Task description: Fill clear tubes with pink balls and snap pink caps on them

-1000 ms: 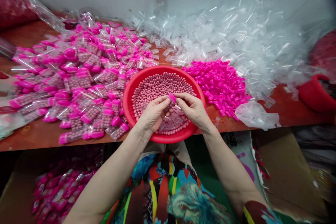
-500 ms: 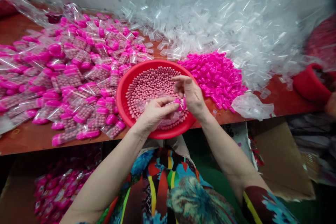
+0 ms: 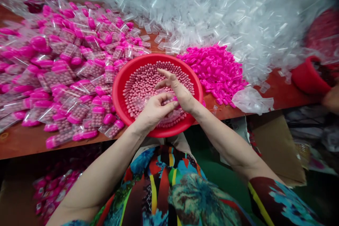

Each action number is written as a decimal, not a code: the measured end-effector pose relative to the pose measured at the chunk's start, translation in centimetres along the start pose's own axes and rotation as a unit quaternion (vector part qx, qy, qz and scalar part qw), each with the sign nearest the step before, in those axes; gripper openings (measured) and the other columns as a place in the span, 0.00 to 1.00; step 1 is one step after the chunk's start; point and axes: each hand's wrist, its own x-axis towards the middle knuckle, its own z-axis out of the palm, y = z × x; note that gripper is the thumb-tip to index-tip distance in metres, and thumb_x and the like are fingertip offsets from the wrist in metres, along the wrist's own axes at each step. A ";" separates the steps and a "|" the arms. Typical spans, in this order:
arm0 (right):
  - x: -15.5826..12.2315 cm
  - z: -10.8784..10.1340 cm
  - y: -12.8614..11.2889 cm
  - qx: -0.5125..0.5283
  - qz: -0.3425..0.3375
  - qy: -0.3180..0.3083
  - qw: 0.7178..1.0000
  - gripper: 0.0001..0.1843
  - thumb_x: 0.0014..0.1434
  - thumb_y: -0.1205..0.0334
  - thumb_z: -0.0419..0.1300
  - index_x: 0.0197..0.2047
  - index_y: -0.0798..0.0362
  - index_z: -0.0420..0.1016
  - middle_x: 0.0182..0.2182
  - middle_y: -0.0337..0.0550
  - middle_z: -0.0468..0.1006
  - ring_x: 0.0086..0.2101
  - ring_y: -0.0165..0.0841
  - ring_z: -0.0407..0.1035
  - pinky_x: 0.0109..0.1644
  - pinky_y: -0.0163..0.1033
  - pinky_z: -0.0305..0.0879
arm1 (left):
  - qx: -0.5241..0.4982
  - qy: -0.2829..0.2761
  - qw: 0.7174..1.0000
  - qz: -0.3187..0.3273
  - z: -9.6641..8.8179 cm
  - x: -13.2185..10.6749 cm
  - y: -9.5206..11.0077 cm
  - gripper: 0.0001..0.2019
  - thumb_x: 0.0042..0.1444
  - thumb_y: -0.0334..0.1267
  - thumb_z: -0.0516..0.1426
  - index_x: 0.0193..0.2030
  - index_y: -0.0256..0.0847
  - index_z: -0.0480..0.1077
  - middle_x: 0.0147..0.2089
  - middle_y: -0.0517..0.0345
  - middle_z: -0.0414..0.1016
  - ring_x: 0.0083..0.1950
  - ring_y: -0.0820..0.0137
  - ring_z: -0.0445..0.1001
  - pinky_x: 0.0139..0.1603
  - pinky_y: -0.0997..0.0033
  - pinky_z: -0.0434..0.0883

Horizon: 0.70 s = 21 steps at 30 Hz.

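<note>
A red bowl (image 3: 118,84) full of small pink balls (image 3: 144,82) stands at the table's front edge. Both my hands are over it. My left hand (image 3: 155,110) is closed, its thumb and fingertips pinched on a small clear tube with a pink cap (image 3: 174,98), pressed against the heel of my right hand. My right hand (image 3: 178,90) lies just above the balls with its fingers stretched out towards the left. A few empty clear tubes (image 3: 140,103) lie on the balls under my left hand.
Bagged pink-capped tubes filled with balls (image 3: 66,67) cover the table's left. Loose pink caps (image 3: 215,69) lie right of the bowl, with a big heap of clear tubes (image 3: 225,17) behind. A red container (image 3: 308,76) and another person's hand (image 3: 331,99) are far right. Cardboard boxes (image 3: 278,144) sit below.
The hands dropped from working a capped tube together at the bowl's middle. My right hand has opened and reached left over the balls, while my left hand keeps the tube.
</note>
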 end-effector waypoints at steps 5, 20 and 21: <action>0.8 0.1 0.8 -0.077 -0.025 0.194 0.978 0.41 0.68 0.33 0.29 0.62 0.49 0.67 0.43 0.47 0.79 0.45 0.36 0.74 0.56 0.47 0.68 | -0.105 0.071 0.992 -0.025 0.0 0.6 0.0 0.14 0.48 0.45 0.69 0.36 0.36 0.77 0.28 0.60 0.75 0.24 0.78 0.67 0.26 0.77 0.63; 2.0 -0.4 -0.3 -0.429 -0.160 -0.009 0.889 0.39 0.54 0.56 0.64 0.66 0.63 0.62 0.58 0.64 0.72 0.59 0.57 0.64 0.65 0.61 0.55 | -0.068 0.097 0.990 0.075 -1.5 2.3 2.7 0.10 0.51 0.39 0.66 0.38 0.37 0.80 0.40 0.56 0.82 0.48 0.66 0.76 0.54 0.68 0.69; 2.8 -0.3 -0.4 -0.417 -0.159 -0.013 0.895 0.40 0.54 0.56 0.65 0.66 0.62 0.61 0.58 0.63 0.71 0.60 0.57 0.63 0.66 0.62 0.53 | -0.047 0.099 0.991 0.077 -1.9 2.6 3.3 0.10 0.50 0.40 0.66 0.38 0.37 0.80 0.39 0.56 0.82 0.47 0.66 0.76 0.53 0.68 0.70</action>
